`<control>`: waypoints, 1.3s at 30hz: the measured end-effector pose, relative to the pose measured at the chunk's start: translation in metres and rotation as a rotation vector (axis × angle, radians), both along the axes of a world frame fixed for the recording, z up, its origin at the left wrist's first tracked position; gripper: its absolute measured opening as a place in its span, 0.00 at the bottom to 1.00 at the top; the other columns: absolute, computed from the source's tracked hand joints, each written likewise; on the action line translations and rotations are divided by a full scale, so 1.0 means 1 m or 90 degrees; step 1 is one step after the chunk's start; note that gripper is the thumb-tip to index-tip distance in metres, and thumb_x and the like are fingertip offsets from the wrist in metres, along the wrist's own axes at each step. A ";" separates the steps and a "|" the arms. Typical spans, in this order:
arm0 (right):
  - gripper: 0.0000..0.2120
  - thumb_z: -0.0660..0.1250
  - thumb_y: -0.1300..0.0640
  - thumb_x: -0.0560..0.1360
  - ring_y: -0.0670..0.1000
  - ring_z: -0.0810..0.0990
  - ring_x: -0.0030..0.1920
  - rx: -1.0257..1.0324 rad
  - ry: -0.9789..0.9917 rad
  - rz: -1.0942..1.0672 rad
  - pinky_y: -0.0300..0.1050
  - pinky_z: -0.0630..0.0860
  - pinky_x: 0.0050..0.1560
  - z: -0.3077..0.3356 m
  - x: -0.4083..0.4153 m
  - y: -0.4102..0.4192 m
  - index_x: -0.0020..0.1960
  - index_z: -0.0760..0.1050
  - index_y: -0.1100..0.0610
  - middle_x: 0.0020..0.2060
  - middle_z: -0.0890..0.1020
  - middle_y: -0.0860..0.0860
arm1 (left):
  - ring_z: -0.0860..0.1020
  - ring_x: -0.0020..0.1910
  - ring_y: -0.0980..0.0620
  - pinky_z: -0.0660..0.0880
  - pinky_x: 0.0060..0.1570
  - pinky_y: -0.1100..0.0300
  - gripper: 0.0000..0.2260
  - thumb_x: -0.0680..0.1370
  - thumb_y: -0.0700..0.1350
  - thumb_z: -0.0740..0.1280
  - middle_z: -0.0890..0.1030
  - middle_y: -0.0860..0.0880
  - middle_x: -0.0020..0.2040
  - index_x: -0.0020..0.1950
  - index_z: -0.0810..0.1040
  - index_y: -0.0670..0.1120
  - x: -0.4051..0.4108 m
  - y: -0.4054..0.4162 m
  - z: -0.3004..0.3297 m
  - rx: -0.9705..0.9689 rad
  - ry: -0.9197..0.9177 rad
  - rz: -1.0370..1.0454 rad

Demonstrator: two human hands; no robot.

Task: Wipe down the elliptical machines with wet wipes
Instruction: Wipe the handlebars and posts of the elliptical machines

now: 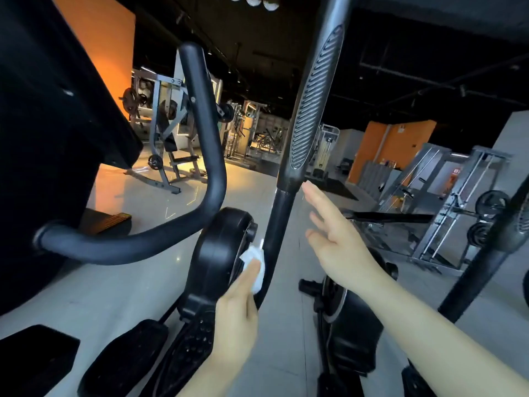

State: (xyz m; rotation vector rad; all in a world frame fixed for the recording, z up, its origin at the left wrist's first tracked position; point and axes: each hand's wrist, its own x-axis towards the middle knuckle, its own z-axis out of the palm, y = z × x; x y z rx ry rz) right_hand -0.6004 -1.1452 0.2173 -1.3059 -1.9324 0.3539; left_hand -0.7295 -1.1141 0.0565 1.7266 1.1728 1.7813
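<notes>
Head view: left grip (239,308) pinches a white wet wipe (254,266) & presses it vs the lower black tube of the moving handlebar arm (279,224), just beside the flywheel housing (220,253). Right grip (336,239) is spread, fingers straight, holding nothing, hovering just right of the same arm near the joint under the ribbed rubber sleeve (312,104); can't tell if fingertips touch it.

Step in hand, imo: wiping down the arm's lower tube. To do it well: wrap the wipe round the tube, not just one face, w/ steady pressure, & run long strokes top to bottom so grime goes one way. The arm likely swings, so bracing it w/ the free hand above the joint would keep it from drifting off. Ribbed sleeve prob needs extra passes along the grooves. Refold wipe to a fresh side when soiled. Curved fixed handlebar (206,133), pedals (189,348) & the 2nd machine at right (352,325) look like later targets.

Writing/brands: none legible on the elliptical; a red sign far right is too small to read
</notes>
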 end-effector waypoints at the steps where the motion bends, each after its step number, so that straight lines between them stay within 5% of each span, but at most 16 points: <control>1: 0.34 0.55 0.70 0.80 0.39 0.63 0.72 0.005 0.039 -0.011 0.30 0.62 0.67 -0.002 0.002 -0.003 0.72 0.56 0.34 0.74 0.61 0.37 | 0.77 0.41 0.56 0.65 0.49 0.78 0.32 0.74 0.21 0.58 0.83 0.43 0.43 0.68 0.77 0.50 -0.001 -0.005 0.021 0.002 -0.054 0.004; 4: 0.29 0.61 0.68 0.79 0.33 0.70 0.65 0.072 0.108 -0.015 0.29 0.71 0.59 0.009 0.003 -0.007 0.67 0.63 0.36 0.68 0.69 0.39 | 0.77 0.43 0.64 0.68 0.50 0.78 0.26 0.78 0.28 0.56 0.82 0.63 0.50 0.63 0.78 0.56 -0.008 -0.021 0.085 0.065 -0.134 -0.073; 9: 0.23 0.68 0.62 0.77 0.37 0.73 0.64 0.065 0.186 0.070 0.38 0.71 0.62 0.055 0.002 -0.009 0.65 0.70 0.39 0.65 0.74 0.39 | 0.77 0.52 0.68 0.74 0.55 0.71 0.23 0.81 0.32 0.59 0.81 0.69 0.50 0.68 0.72 0.57 -0.023 -0.026 0.154 0.057 -0.131 -0.283; 11: 0.16 0.68 0.60 0.77 0.40 0.77 0.60 0.028 0.168 0.086 0.38 0.73 0.60 0.070 0.002 -0.012 0.62 0.76 0.48 0.60 0.79 0.43 | 0.79 0.43 0.66 0.75 0.44 0.70 0.22 0.82 0.35 0.59 0.81 0.65 0.40 0.70 0.68 0.58 -0.024 -0.028 0.166 0.038 -0.128 -0.328; 13: 0.08 0.68 0.61 0.77 0.45 0.81 0.51 0.001 0.168 0.093 0.38 0.76 0.52 0.079 0.003 -0.014 0.55 0.80 0.55 0.52 0.83 0.51 | 0.81 0.42 0.59 0.76 0.40 0.66 0.22 0.82 0.35 0.60 0.82 0.57 0.40 0.69 0.70 0.59 -0.025 -0.031 0.177 0.009 -0.159 -0.355; 16: 0.03 0.70 0.63 0.76 0.48 0.80 0.39 0.015 0.189 0.100 0.37 0.75 0.37 0.086 0.008 -0.015 0.48 0.79 0.57 0.41 0.83 0.53 | 0.82 0.43 0.49 0.78 0.42 0.57 0.20 0.80 0.36 0.65 0.83 0.45 0.43 0.64 0.73 0.58 -0.025 -0.030 0.193 0.020 -0.142 -0.312; 19: 0.04 0.71 0.63 0.75 0.47 0.77 0.33 0.085 0.215 0.066 0.37 0.71 0.30 0.095 0.013 -0.010 0.44 0.77 0.57 0.38 0.80 0.52 | 0.83 0.44 0.53 0.80 0.44 0.58 0.23 0.74 0.35 0.73 0.84 0.48 0.44 0.62 0.74 0.56 -0.022 -0.028 0.207 0.049 -0.092 -0.269; 24: 0.06 0.70 0.61 0.76 0.47 0.80 0.41 0.303 0.345 0.001 0.40 0.76 0.37 0.117 0.005 0.006 0.44 0.74 0.53 0.41 0.80 0.48 | 0.79 0.42 0.59 0.76 0.40 0.66 0.20 0.73 0.34 0.71 0.81 0.59 0.42 0.51 0.73 0.59 -0.004 -0.016 0.244 0.316 0.081 0.043; 27: 0.07 0.65 0.62 0.79 0.40 0.81 0.43 0.415 0.449 0.054 0.33 0.77 0.40 0.138 -0.002 0.011 0.47 0.79 0.53 0.42 0.82 0.45 | 0.76 0.40 0.56 0.73 0.41 0.66 0.10 0.75 0.42 0.60 0.81 0.54 0.40 0.53 0.76 0.52 0.013 -0.007 0.286 0.501 0.185 0.159; 28: 0.10 0.64 0.62 0.79 0.40 0.81 0.46 0.432 0.486 0.098 0.33 0.77 0.43 0.146 -0.002 0.011 0.47 0.81 0.50 0.44 0.83 0.44 | 0.77 0.40 0.56 0.73 0.43 0.66 0.14 0.74 0.43 0.56 0.82 0.51 0.42 0.55 0.78 0.49 0.017 -0.006 0.299 0.544 0.222 0.160; 30: 0.14 0.62 0.59 0.80 0.43 0.81 0.55 0.461 0.542 0.193 0.39 0.77 0.55 0.163 0.001 0.008 0.48 0.83 0.44 0.50 0.84 0.45 | 0.80 0.54 0.56 0.73 0.56 0.68 0.20 0.75 0.39 0.57 0.82 0.50 0.57 0.65 0.78 0.46 0.019 -0.004 0.324 0.591 0.330 0.111; 33: 0.12 0.66 0.61 0.79 0.44 0.80 0.58 0.532 0.514 0.217 0.42 0.77 0.57 0.189 0.011 0.008 0.58 0.79 0.47 0.56 0.82 0.45 | 0.63 0.74 0.64 0.60 0.71 0.70 0.27 0.78 0.39 0.68 0.66 0.57 0.76 0.76 0.67 0.52 0.007 -0.005 0.353 0.536 0.446 0.001; 36: 0.20 0.66 0.69 0.76 0.40 0.81 0.53 0.587 0.533 0.188 0.36 0.78 0.50 0.223 0.018 0.022 0.59 0.75 0.46 0.57 0.78 0.42 | 0.62 0.71 0.69 0.60 0.70 0.70 0.22 0.77 0.48 0.69 0.68 0.63 0.72 0.71 0.72 0.56 -0.005 0.003 0.363 0.485 0.314 -0.025; 39: 0.10 0.64 0.62 0.75 0.43 0.80 0.51 0.685 0.503 0.071 0.34 0.76 0.49 0.271 0.019 0.051 0.50 0.77 0.48 0.53 0.79 0.47 | 0.60 0.69 0.73 0.59 0.70 0.68 0.23 0.79 0.50 0.67 0.62 0.72 0.68 0.70 0.62 0.65 -0.004 0.018 0.359 0.422 0.207 0.062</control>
